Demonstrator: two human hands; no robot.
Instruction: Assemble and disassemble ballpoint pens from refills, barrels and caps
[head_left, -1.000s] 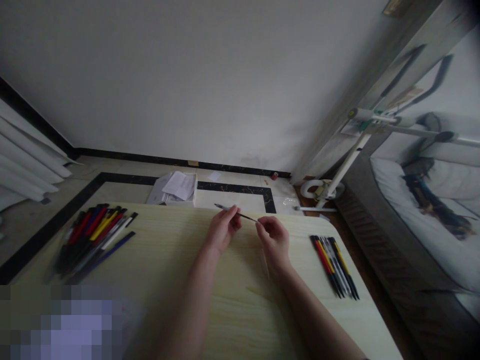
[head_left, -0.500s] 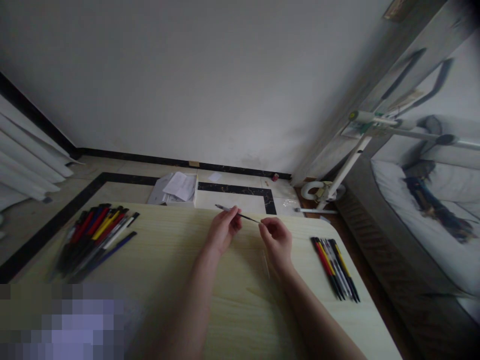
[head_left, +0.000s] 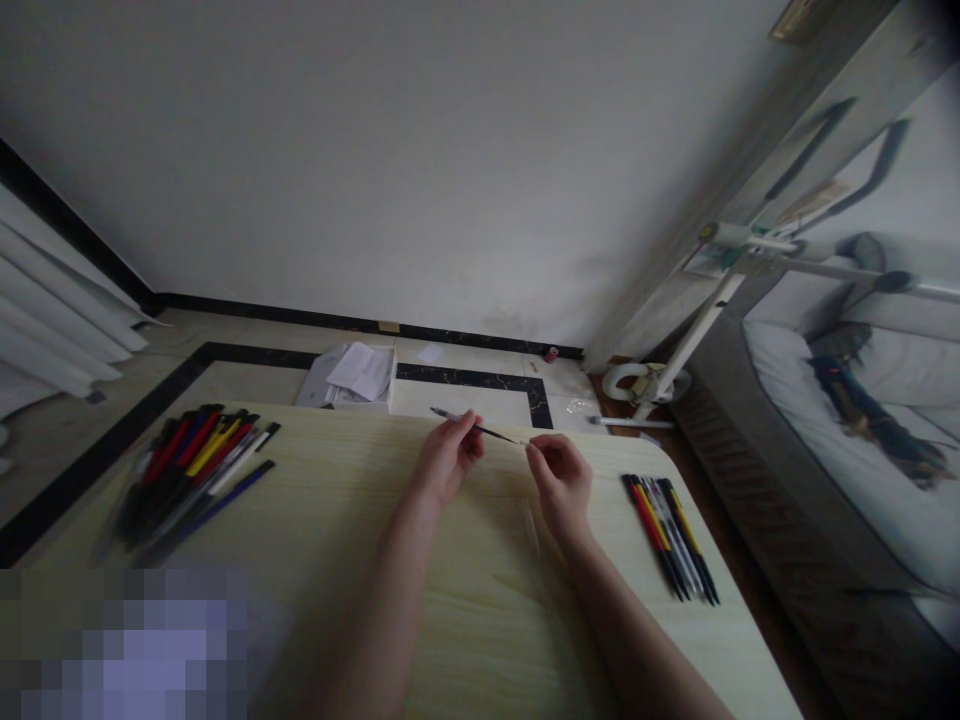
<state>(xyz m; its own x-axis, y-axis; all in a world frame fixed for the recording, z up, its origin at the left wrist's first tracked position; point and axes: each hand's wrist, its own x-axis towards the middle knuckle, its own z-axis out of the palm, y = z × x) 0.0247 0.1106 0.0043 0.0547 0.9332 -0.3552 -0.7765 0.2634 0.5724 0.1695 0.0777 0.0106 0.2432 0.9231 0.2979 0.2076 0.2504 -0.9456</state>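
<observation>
My left hand (head_left: 450, 450) is closed around a slim dark pen refill (head_left: 496, 434), which slants across the far edge of the table. Its greyish end sticks out to the left of the fingers, its thin dark end to the right. Thumb and forefinger of my right hand (head_left: 559, 478) pinch a tiny pale piece (head_left: 524, 443) right at that thin end; whether the two still touch is too small to tell. A clear thin strip or tube (head_left: 531, 530) lies on the table beside my right wrist.
On the light wooden table (head_left: 480, 600), a heap of coloured pens (head_left: 191, 470) lies left and a neat row of pens (head_left: 670, 538) right. Beyond the far edge, a box of papers (head_left: 356, 375) stands on the floor. A white metal frame (head_left: 697, 325) and sofa (head_left: 810, 400) are right.
My right hand has shifted slightly right, away from my left, and a pale bit now shows between its fingertips and the refill's end. My left hand stays about where it was.
</observation>
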